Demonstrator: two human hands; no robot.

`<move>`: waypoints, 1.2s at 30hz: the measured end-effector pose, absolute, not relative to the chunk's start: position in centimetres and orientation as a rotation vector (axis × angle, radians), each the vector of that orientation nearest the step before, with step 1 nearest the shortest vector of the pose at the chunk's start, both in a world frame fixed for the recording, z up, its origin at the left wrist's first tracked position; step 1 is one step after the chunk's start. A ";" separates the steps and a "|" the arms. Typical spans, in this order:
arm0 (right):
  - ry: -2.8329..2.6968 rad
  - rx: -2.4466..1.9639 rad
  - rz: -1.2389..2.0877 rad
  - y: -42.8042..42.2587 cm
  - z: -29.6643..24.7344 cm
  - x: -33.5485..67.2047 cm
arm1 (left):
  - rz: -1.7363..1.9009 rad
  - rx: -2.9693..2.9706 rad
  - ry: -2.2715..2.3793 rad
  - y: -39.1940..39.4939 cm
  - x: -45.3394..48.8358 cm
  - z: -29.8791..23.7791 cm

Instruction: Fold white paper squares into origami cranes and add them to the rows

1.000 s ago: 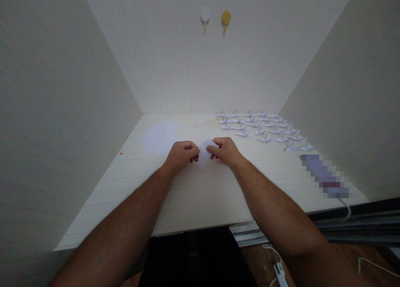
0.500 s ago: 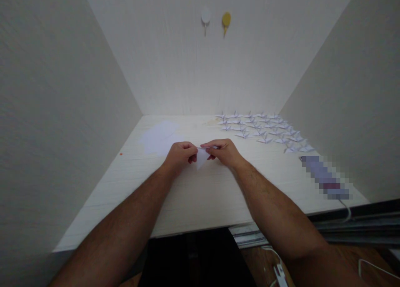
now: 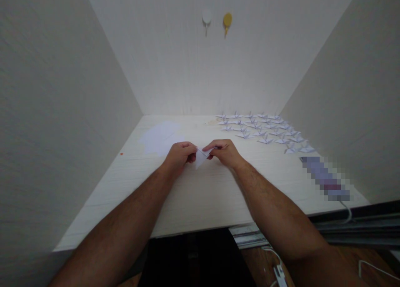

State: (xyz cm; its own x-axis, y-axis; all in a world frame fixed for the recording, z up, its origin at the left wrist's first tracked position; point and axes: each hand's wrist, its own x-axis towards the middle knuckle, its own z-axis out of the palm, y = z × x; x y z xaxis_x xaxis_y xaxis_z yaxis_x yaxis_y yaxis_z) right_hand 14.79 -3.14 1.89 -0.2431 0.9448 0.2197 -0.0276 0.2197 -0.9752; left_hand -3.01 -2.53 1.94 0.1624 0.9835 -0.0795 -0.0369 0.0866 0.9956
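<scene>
A small piece of folded white paper (image 3: 200, 158) is held between both hands above the middle of the table, one pointed corner hanging downward. My left hand (image 3: 183, 154) pinches its left edge between thumb and fingers. On the opposite side, my right hand (image 3: 222, 150) grips the upper right part, its thumb and index finger at a fold. The fingers cover parts of the paper, so its whole shape is hidden. Beyond the left hand lies a spread of white paper sheets (image 3: 161, 137).
Several rows of folded paper cranes (image 3: 265, 139) stand at the back right of the white table (image 3: 193, 203). A pixelated object (image 3: 325, 176) with a cable lies at the right. Walls enclose three sides; two hooks, one yellow (image 3: 227, 19), hang at the back. An orange speck (image 3: 121, 154) lies left.
The paper's top edge, straight before, now dips in a V between the hands as the right part tilts downward. Both hands stay in nearly the same place.
</scene>
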 end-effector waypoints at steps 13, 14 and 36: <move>-1.502 -0.942 1.200 -3.2 2.0 14.9 | 0.949 1.150 0.993 -2.6 -3.1 1.6; -1.508 -0.945 1.214 -3.2 2.0 15.0 | 0.945 1.172 1.010 -2.6 -3.1 1.6; -1.580 -1.219 1.280 -3.6 2.3 14.7 | 0.990 1.463 1.236 -2.9 -3.1 2.4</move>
